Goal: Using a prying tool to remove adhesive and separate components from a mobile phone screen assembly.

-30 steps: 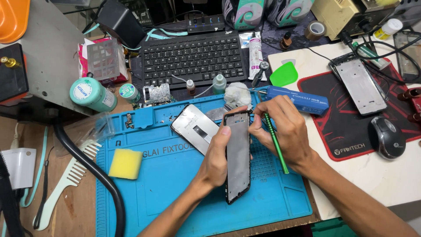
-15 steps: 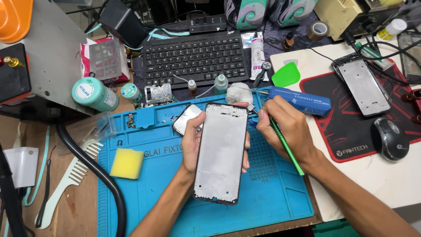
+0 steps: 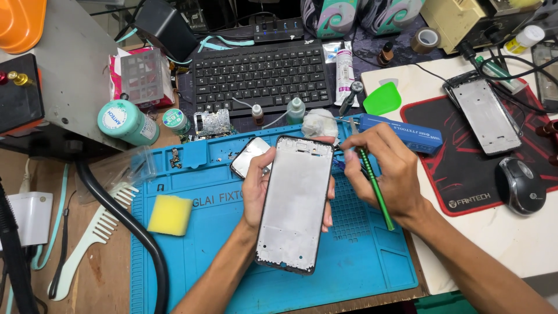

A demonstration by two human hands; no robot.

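A phone frame (image 3: 294, 203) is held upright in the middle of the view, above a blue work mat (image 3: 232, 279), with its long axis running from about 12 o'clock at the top edge to about 6 o'clock at the bottom, tilted slightly so the top leans toward 1 o'clock. It is gripped by the left hand (image 3: 258, 189), which is wrapped around it from behind: the thumb side is seen along the frame's 9 o'clock edge and fingertips are curled over the 3 o'clock edge. The right hand (image 3: 386, 168) lies at about 2 o'clock from the frame's middle, just beside its upper right corner, and is closed around a green tool (image 3: 375, 189) whose shaft points down toward 5 o'clock and whose working end is aimed at the frame's top corner. Whether the tip touches the frame cannot be told. Behind the frame, at its 10 o'clock, a second phone part (image 3: 249, 156) lies on the mat. A yellow sponge (image 3: 170, 214) rests well apart at 9 o'clock.
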